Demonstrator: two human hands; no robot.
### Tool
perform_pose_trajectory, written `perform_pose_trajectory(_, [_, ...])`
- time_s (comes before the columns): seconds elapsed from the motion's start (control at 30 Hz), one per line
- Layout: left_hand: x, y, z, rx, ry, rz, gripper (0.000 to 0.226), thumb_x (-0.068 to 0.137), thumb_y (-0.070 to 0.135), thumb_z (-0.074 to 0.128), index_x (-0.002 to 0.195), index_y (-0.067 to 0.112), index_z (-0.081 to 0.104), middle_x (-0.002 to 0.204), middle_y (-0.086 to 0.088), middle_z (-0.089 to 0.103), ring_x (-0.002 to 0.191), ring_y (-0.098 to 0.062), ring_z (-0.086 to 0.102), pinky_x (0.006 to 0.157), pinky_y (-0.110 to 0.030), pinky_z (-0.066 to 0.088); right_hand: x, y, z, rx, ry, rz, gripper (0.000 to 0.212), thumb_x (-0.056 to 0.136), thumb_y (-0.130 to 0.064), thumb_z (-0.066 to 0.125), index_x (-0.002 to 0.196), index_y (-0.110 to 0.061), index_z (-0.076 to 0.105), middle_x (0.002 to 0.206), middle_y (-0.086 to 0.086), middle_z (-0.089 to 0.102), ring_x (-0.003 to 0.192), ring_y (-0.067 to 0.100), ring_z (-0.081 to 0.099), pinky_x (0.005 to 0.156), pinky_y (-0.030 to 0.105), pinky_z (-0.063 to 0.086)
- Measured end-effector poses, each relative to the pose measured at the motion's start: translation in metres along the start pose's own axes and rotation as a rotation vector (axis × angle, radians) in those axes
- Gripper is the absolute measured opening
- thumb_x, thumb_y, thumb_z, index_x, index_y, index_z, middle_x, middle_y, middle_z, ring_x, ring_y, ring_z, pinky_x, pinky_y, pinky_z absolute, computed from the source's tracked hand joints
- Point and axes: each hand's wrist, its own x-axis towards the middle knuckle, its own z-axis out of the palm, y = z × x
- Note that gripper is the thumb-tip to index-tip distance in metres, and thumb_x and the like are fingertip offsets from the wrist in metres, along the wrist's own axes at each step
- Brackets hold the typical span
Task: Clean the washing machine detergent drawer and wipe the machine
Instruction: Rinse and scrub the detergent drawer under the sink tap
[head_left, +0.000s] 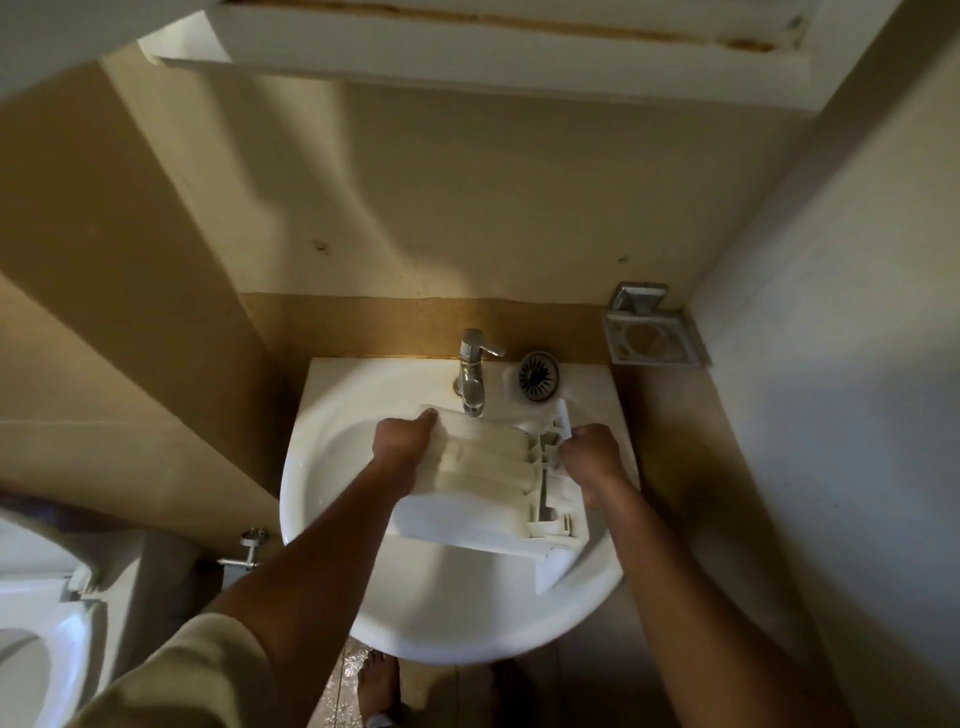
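The white plastic detergent drawer (483, 493) lies across the white wash basin (332, 467), just below the chrome tap (472, 374). It has several long compartments running left to right. My left hand (402, 441) grips the drawer's far left edge, fingers curled over it. At the drawer's right end, by the ribbed fittings, my right hand (592, 457) grips the plastic. I cannot tell whether water runs from the tap.
A metal drain strainer (538, 375) sits on the basin's back rim. A chrome soap holder (652, 332) is fixed in the wall corner at right. A toilet (36, 623) stands at the lower left. A white cabinet (467, 52) hangs overhead. My bare foot (379, 686) is below.
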Motion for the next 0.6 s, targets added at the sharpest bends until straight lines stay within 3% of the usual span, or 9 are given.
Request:
perform_pose_trajectory(0.13, [0.001, 0.003, -0.025, 0.054, 0.015, 0.015, 0.04, 0.073, 0.028, 0.089, 0.088, -0.005, 0.073, 0.09, -0.024, 0.075, 0.083, -0.04, 0.074, 0.079, -0.051, 0.061, 0.0, 0.0, 0.026, -0.014, -0.09, 0.027, 0.017, 0.084, 0.004, 0.052, 0.093, 0.006, 0.067, 0.097, 0.017, 0.067, 0.071, 0.021, 0.059, 0.05, 0.018, 0.038])
perform_pose_trajectory(0.3, [0.004, -0.008, -0.045, 0.039, -0.005, 0.029, 0.04, 0.068, 0.029, 0.092, 0.089, -0.001, 0.075, 0.086, -0.021, 0.076, 0.082, -0.041, 0.075, 0.079, -0.058, 0.061, -0.005, 0.007, 0.044, -0.071, -0.167, 0.002, 0.021, 0.083, 0.006, 0.049, 0.076, 0.001, 0.069, 0.077, 0.013, 0.065, 0.063, 0.02, 0.058, 0.051, 0.02, 0.041])
perform_pose_trajectory(0.4, [-0.007, -0.006, -0.039, 0.091, -0.096, 0.081, 0.033, 0.071, 0.027, 0.091, 0.084, 0.002, 0.075, 0.08, -0.016, 0.077, 0.073, -0.034, 0.075, 0.078, -0.048, 0.063, -0.009, 0.01, 0.031, -0.087, -0.103, -0.042, 0.019, 0.085, 0.005, 0.05, 0.075, 0.003, 0.066, 0.068, 0.01, 0.062, 0.061, 0.021, 0.058, 0.038, 0.014, 0.038])
perform_pose_trajectory(0.47, [-0.016, -0.003, -0.026, 0.12, -0.124, 0.117, 0.026, 0.082, 0.027, 0.083, 0.083, 0.004, 0.072, 0.08, -0.014, 0.076, 0.07, -0.03, 0.073, 0.075, -0.041, 0.062, -0.005, 0.012, 0.016, -0.087, -0.026, -0.079, 0.02, 0.088, 0.003, 0.052, 0.074, -0.004, 0.064, 0.065, 0.007, 0.057, 0.057, 0.017, 0.054, 0.032, 0.008, 0.031])
perform_pose_trajectory(0.53, [-0.021, -0.004, -0.012, 0.111, -0.143, 0.122, 0.024, 0.091, 0.029, 0.072, 0.083, 0.006, 0.071, 0.084, -0.015, 0.074, 0.073, -0.032, 0.071, 0.079, -0.043, 0.061, 0.002, 0.014, 0.001, -0.082, 0.022, -0.094, 0.018, 0.089, 0.0, 0.054, 0.077, -0.01, 0.065, 0.07, 0.007, 0.059, 0.058, 0.013, 0.053, 0.038, 0.012, 0.035])
perform_pose_trajectory(0.6, [-0.022, -0.01, -0.006, 0.046, -0.166, 0.104, 0.027, 0.096, 0.03, 0.064, 0.089, 0.005, 0.071, 0.083, -0.015, 0.071, 0.069, -0.03, 0.066, 0.081, -0.044, 0.06, 0.008, 0.017, -0.007, -0.043, -0.005, -0.097, 0.015, 0.089, -0.003, 0.059, 0.079, -0.002, 0.07, 0.07, 0.007, 0.062, 0.06, 0.015, 0.054, 0.053, 0.019, 0.039])
